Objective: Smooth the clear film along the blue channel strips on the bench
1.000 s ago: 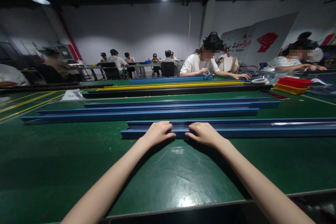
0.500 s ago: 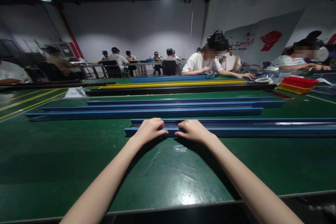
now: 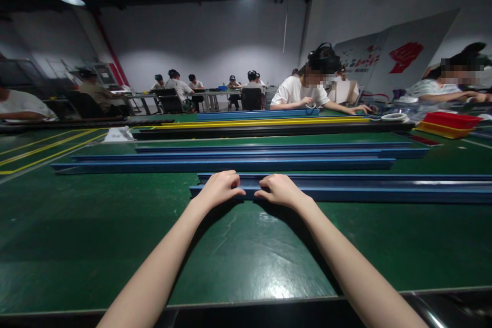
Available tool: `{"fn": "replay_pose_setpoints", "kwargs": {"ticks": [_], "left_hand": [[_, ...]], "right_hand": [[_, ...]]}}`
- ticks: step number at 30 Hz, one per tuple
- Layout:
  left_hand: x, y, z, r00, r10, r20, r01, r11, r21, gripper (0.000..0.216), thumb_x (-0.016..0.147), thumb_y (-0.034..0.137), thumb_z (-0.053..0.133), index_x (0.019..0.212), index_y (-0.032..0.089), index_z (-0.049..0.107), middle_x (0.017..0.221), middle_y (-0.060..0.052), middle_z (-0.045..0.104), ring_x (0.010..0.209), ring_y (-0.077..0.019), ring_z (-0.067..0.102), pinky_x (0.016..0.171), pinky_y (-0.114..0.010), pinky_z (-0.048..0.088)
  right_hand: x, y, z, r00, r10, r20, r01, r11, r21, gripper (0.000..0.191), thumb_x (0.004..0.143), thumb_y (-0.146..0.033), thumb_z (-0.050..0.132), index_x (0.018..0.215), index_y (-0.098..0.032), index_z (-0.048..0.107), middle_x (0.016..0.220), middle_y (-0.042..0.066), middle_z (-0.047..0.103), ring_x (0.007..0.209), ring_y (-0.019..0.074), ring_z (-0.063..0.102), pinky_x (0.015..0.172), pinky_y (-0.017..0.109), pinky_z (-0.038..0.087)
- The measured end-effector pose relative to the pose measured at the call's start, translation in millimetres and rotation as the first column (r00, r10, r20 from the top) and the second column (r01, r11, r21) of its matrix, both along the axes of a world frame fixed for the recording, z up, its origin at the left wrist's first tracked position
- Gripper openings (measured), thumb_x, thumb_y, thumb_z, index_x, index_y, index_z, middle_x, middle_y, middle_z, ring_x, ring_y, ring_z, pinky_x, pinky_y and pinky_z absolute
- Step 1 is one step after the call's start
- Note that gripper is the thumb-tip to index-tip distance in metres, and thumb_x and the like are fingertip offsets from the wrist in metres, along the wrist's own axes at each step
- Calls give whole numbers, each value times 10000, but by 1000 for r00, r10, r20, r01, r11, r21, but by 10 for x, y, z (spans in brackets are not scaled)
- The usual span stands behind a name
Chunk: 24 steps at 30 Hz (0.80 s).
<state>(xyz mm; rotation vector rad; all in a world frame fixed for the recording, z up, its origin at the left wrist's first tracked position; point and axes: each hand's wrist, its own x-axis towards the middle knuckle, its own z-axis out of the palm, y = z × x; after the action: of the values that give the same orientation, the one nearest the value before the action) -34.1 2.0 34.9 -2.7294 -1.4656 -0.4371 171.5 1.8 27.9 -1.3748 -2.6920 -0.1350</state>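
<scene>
A long blue U-shaped channel (image 3: pixel 384 195) lies crosswise on the green table (image 3: pixel 246 256) and runs out of view on the right. Close to its left end, my left hand (image 3: pixel 220 187) grips the near wall, thumb in front and fingers curled over into the trough. My right hand (image 3: pixel 282 189) holds the same wall a short way to the right, thumb pointing inward. A small gap separates the two thumbs. The fingertips inside the trough are partly hidden.
Behind lie more blue channels (image 3: pixel 230 165), then a black rail (image 3: pixel 269 131) and a yellow rail (image 3: pixel 269 123). A red tray (image 3: pixel 453 120) stands at the right back. Across the table a co-worker (image 3: pixel 294 92) leans over. The table's front edge (image 3: pixel 269 302) is close to me.
The view has turned slightly left, so the background sits further right. Both hands keep their grip, now slightly nearer the channel's left end.
</scene>
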Motion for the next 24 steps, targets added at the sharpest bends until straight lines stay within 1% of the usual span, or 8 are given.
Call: {"fn": "replay_pose_setpoints", "kwargs": {"ticks": [5,10,20,24], "left_hand": [[3,15,-18,1000,-26,-4,26,1000,3,246,758,401,578,686,168,544,689,11,527,639,-124,483,565,-223,308],[-5,23,-58,997,-77,24,76,997,28,213,779,363,551,697,168,518,699,12,509,620,-118,459,563,-223,310],[10,-20,-85,993,-87,85,89,996,-23,200,780,347,525,682,175,494,695,8,527,617,-124,461,559,-228,310],[-11,-6,-83,995,-64,78,68,996,-53,243,780,402,512,688,178,493,683,8,536,609,-128,462,549,-228,302]], "right_hand": [[-30,-20,-35,1000,-26,-16,27,1000,15,391,843,-474,396,756,-185,643,804,79,675,741,177,608,579,247,295],[-50,-46,-46,999,-37,-12,38,998,52,354,840,-417,420,725,-173,650,770,86,674,708,179,608,555,257,273],[-21,-109,-45,999,-15,-29,18,997,79,378,848,-440,400,715,-174,633,749,76,663,673,163,591,542,261,242],[-4,-112,-60,999,-20,-41,23,996,83,380,854,-454,385,731,-181,619,761,63,658,692,158,585,545,259,243]]}}
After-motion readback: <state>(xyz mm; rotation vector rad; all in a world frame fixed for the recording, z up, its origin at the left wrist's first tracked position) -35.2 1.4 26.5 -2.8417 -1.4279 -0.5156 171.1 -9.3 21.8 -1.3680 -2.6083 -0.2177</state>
